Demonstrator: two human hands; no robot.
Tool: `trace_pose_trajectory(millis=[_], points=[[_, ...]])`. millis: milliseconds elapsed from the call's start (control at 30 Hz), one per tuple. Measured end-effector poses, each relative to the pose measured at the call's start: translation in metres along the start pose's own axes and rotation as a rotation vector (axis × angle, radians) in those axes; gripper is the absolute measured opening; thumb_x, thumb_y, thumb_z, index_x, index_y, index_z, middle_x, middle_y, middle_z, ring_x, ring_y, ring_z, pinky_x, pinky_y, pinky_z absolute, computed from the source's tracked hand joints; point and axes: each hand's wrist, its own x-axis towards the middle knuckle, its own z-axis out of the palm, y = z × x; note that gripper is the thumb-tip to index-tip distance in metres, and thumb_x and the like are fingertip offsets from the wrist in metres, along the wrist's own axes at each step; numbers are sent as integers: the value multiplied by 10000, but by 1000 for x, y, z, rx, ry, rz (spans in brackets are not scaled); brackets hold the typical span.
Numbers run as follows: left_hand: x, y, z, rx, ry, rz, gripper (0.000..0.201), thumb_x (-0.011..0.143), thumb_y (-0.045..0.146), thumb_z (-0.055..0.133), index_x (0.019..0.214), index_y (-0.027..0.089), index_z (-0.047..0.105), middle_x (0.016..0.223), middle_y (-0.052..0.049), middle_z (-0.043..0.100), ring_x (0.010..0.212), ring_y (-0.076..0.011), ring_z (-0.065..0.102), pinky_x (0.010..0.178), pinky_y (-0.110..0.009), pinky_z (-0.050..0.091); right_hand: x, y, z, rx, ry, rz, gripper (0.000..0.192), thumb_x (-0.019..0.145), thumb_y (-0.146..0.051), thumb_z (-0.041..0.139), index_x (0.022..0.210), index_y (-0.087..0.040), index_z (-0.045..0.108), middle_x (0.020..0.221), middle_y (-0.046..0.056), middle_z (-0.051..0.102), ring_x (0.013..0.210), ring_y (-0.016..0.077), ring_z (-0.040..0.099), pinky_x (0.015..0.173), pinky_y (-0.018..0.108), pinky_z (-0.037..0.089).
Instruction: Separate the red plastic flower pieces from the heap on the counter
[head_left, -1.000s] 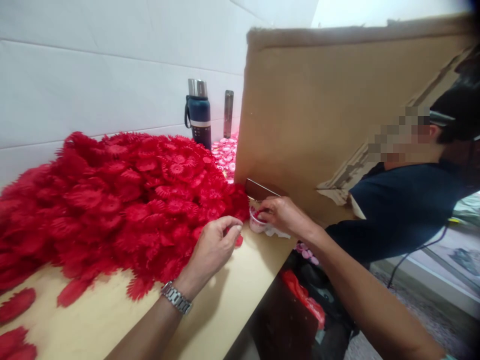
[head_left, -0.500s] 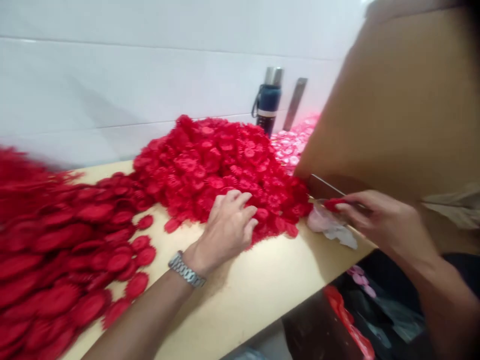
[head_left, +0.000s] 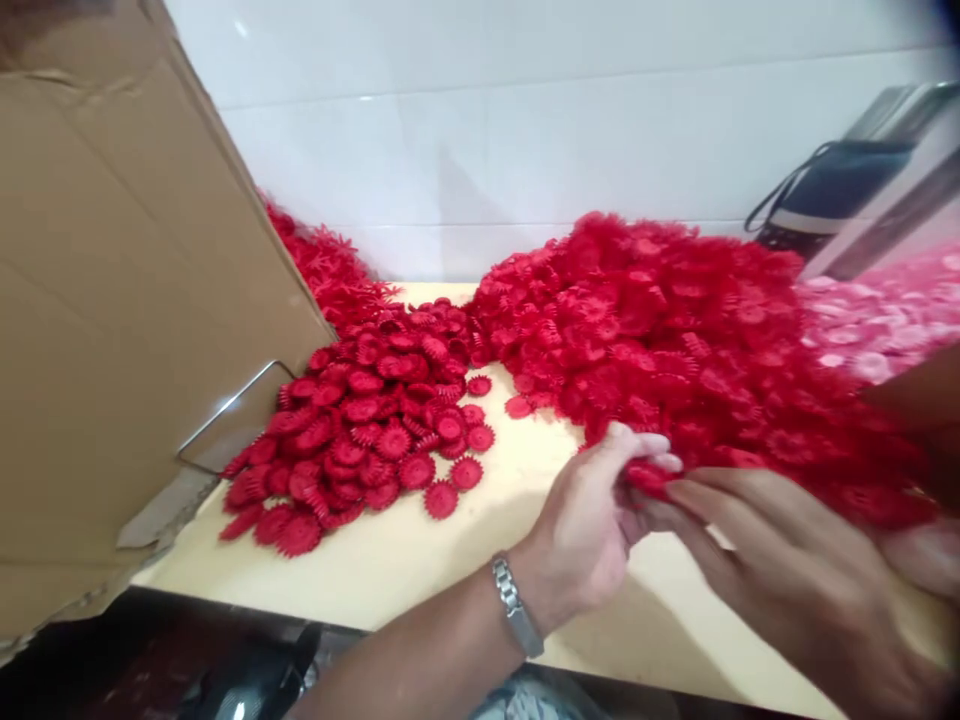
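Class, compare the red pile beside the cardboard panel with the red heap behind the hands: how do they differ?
The left pile is smaller; the right heap is bigger and taller. Toothed discs stand out singly in the left pile, while the right heap blends into a fluffier mass. Both are red and rest on the pale tabletop.

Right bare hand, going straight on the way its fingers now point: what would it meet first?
Most likely the bare left hand with the silver metal-link wristband: its fingers and palm lie just ahead of the right hand, with a small red piece between. Blur hides any exact gap.
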Motion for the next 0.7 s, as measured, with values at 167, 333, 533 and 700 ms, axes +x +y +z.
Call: trace_pose_trajectory(millis=[167,333,533,700], points=[[-9,14,-34,-60,274,234,254,803,356,513,693,135,575,617,2,542,549,-75,499,519,-181,382,81,-79,14,54,-47,-159,226,819,-103,513,1000,-205,601,964,88,645,818,205,581,718,355,455],[-16,40,-63,132,312,383,459,796,481,489,465,169,421,381,46,380,331,-70,361,344,-199,244,93,-84,17,137,3,-121,238,801,-126,562,1020,-218,585,947,81,640,843,201,590,740,347,475],[-19,51,-81,167,419,436,547,793,559,443,407,185,341,267,80,227,234,-42,195,291,-185,121,103,-87,27,242,-47,-100,155,838,-156,511,930,-187,631,874,72,664,797,171,616,727,306,499],[-14,42,-65,222,420,533,388,808,502,477,803,153,648,429,23,557,345,-85,458,368,-195,362,150,-101,41,540,-9,283,306,913,-331,361,1035,-201,610,972,70,660,889,176,619,767,316,508]])
